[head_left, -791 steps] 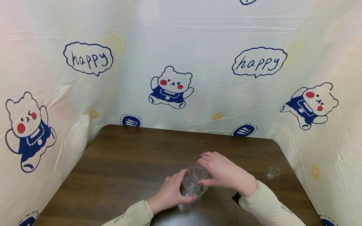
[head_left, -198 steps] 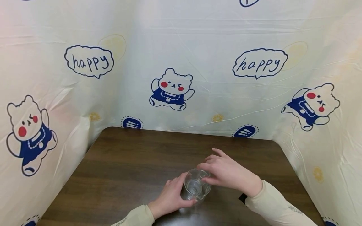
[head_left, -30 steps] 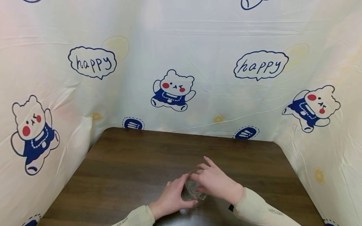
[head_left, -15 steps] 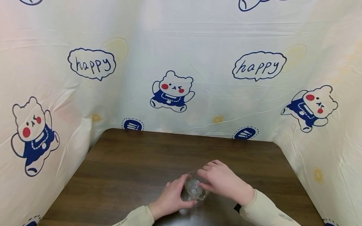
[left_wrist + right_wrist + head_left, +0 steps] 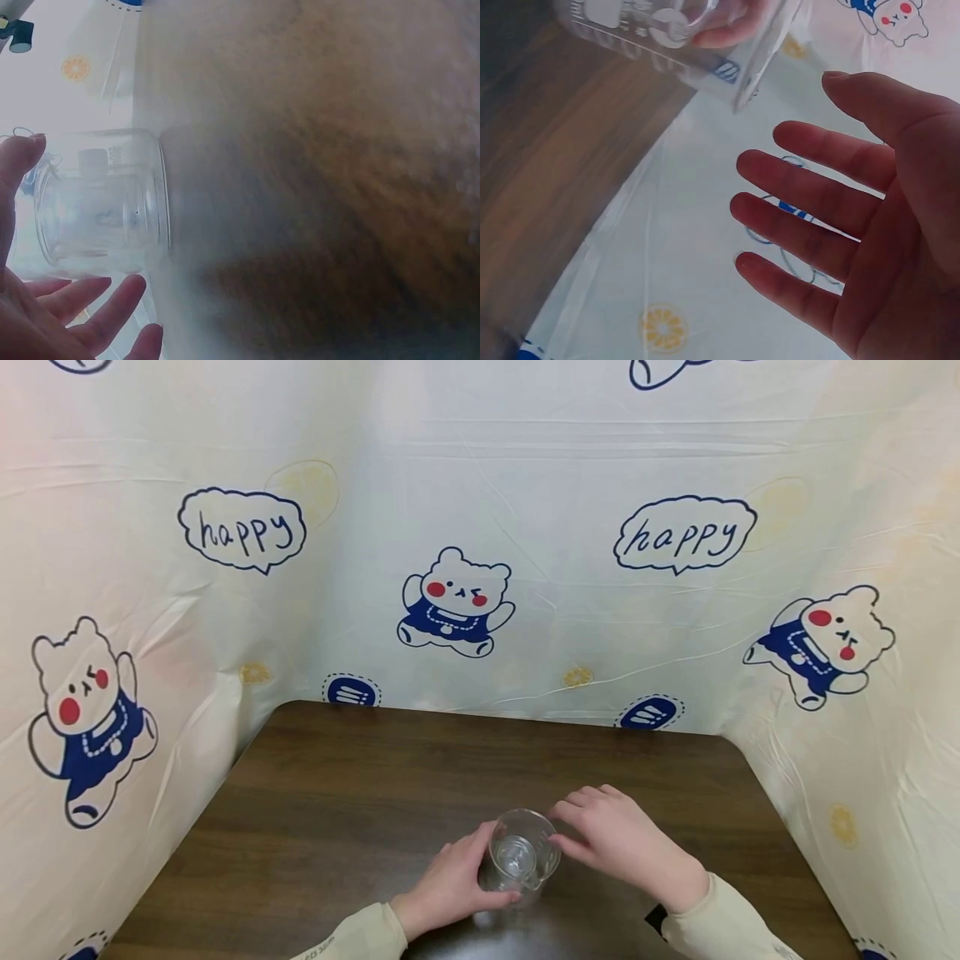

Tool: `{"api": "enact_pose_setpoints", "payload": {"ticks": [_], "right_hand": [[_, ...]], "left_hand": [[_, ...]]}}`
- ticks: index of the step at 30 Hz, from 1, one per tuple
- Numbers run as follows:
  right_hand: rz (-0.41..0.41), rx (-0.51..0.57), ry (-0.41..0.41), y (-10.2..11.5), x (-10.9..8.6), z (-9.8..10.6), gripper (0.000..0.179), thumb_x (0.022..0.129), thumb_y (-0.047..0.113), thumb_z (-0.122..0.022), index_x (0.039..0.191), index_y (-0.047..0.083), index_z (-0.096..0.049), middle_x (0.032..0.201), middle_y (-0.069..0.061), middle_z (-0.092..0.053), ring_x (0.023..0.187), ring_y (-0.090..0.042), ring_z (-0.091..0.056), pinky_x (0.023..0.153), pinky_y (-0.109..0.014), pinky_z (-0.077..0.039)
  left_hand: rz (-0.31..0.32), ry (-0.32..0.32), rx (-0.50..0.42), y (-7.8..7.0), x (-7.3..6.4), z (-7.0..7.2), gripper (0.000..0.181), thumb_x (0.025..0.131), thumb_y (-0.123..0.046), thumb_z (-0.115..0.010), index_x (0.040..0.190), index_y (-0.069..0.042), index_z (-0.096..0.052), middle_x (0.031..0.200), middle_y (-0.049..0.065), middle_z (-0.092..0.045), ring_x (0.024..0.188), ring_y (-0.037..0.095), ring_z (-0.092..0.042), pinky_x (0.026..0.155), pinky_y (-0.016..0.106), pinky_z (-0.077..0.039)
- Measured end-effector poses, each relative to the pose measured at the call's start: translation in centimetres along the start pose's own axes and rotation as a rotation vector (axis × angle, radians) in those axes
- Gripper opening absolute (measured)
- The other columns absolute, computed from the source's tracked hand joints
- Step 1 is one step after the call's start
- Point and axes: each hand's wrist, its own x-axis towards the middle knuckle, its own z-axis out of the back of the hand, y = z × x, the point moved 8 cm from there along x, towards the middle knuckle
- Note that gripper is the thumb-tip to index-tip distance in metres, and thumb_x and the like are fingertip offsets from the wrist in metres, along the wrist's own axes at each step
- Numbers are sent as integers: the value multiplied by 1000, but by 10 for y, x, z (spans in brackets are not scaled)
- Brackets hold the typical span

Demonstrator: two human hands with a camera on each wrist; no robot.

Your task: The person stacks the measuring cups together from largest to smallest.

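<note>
A clear glass beaker (image 5: 545, 858) stands upright near the table's front, its spout toward the person. Smaller glassware (image 5: 516, 857) is nested inside; how many pieces, I cannot tell. In the left wrist view, an inner beaker (image 5: 97, 217) shows through the outer wall. The left hand (image 5: 453, 883) grips the outer beaker from the left, thumb on the near side and fingers on the far side. Just right of the rim is the right hand (image 5: 622, 835). The right wrist view shows its fingers (image 5: 810, 184) spread loosely, holding nothing, apart from the beaker.
The dark wooden table (image 5: 360, 785) has a back edge against a white curtain (image 5: 555, 460) printed with bears and "happy" bubbles. The curtain also hangs along the left and right sides. A black patch (image 5: 656, 920) shows at the right sleeve.
The right hand's fingers have come out of the beaker's mouth and moved right. The left hand keeps its grip. The small beaker seen at the right 26 seconds ago is gone from that spot.
</note>
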Motion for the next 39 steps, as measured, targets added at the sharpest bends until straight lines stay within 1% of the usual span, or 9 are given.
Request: {"api": "enact_pose_setpoints", "payload": {"ticks": [7,14,18,21,23,31,36,39], "right_hand": [[-70,-19,-31,-12,-12,-4,22,89,33,-81,105,18,-75,100,6,-73,96,-17,-68,85,-42,-54],[-122,-58,-95,-22,-23,-9,24,88,32,-81,106,16,-75,103,3,-73,99,-20,-68,88,-44,-53],[-136,-70,-116,-26,-29,-13,31,87,32,-82,112,14,-75,106,1,-74,102,-22,-69,90,-46,-53],[-155,-72,-124,-31,-33,-15,38,87,32,-82,118,11,-73,110,-2,-74,105,-24,-68,91,-48,-52],[-173,-72,-129,-35,-37,-16,40,87,32,-82,120,11,-73,111,-3,-74,106,-26,-68,92,-49,-52],[-245,-79,-129,-52,-56,-23,38,89,33,-79,119,10,-73,114,-6,-73,111,-30,-67,93,-52,-50],[-261,-90,-155,-59,-66,-26,38,89,32,-79,118,8,-73,113,-7,-73,111,-32,-66,92,-52,-50],[-274,-94,-151,-63,-71,-29,39,89,32,-78,118,8,-73,114,-7,-73,112,-33,-66,92,-53,-50]], "left_hand": [[8,-2,-3,2,-1,-1,86,78,-61,-84,143,-16,-50,130,1,-67,113,20,-65,87,54,-50],[6,-1,-8,1,-1,-2,86,79,-62,-83,143,-16,-49,133,1,-67,115,21,-65,88,55,-50],[9,-1,-11,3,-2,-2,86,79,-63,-83,143,-17,-49,135,0,-66,116,21,-64,89,53,-50],[15,-6,-7,4,-3,-2,85,79,-63,-83,143,-18,-49,135,-1,-65,115,20,-64,89,53,-50],[14,-12,3,5,-2,-3,86,78,-62,-83,143,-18,-49,135,-1,-66,114,20,-65,89,52,-50],[13,-20,14,4,0,-1,88,77,-63,-84,143,-16,-49,131,-1,-67,112,19,-65,89,53,-51],[4,-21,15,3,-1,-1,87,77,-63,-84,142,-16,-50,125,-1,-68,109,18,-65,88,50,-52],[-3,-23,15,3,0,-2,87,77,-62,-84,143,-16,-50,125,-1,-68,108,18,-65,88,49,-52]]}}
